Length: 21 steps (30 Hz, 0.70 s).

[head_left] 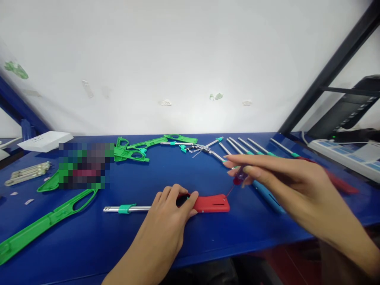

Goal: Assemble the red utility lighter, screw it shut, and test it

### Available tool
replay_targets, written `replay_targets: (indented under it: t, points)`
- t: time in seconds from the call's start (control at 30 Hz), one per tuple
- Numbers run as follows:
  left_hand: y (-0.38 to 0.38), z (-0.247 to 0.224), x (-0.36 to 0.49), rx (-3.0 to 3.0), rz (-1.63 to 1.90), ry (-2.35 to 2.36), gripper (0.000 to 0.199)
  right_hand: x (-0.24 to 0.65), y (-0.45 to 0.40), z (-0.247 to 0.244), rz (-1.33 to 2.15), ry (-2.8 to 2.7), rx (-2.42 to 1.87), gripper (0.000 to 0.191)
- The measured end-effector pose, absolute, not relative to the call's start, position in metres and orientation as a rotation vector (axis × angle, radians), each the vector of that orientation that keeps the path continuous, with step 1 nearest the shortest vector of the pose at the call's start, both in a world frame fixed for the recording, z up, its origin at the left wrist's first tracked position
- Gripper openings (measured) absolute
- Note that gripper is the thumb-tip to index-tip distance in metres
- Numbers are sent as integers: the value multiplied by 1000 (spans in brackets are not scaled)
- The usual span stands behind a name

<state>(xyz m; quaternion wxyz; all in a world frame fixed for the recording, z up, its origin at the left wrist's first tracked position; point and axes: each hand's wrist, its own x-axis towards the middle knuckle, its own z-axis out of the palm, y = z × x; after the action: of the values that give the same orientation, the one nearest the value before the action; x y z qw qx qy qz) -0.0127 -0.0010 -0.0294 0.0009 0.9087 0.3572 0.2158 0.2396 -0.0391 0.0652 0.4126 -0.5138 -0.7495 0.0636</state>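
Note:
A red plastic handle [212,203] lies on the blue table, with a silver tube [139,208] reaching out to its left and a teal clip [126,208] around that tube. My left hand [170,213] wraps over the handle's left part and presses it down. In the fingers of my right hand [267,174] is a small screwdriver [239,176] with a purple and red grip. Its thin shaft slants down to the right end of the red handle, where the tip appears to meet the surface.
Green plastic shells [38,227] lie at the left and back. Several silver tubes [234,146] with teal or blue parts are at the back right. White wires [202,149] sit at the back middle. A power strip [350,156] stands at the right edge.

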Motion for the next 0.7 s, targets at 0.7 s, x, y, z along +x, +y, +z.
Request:
replay_targets:
  t: [0.7]
  points:
    - [0,-28,-14,2839,674,1113,41,230,-41,65,-185,-1912,-1331,10]
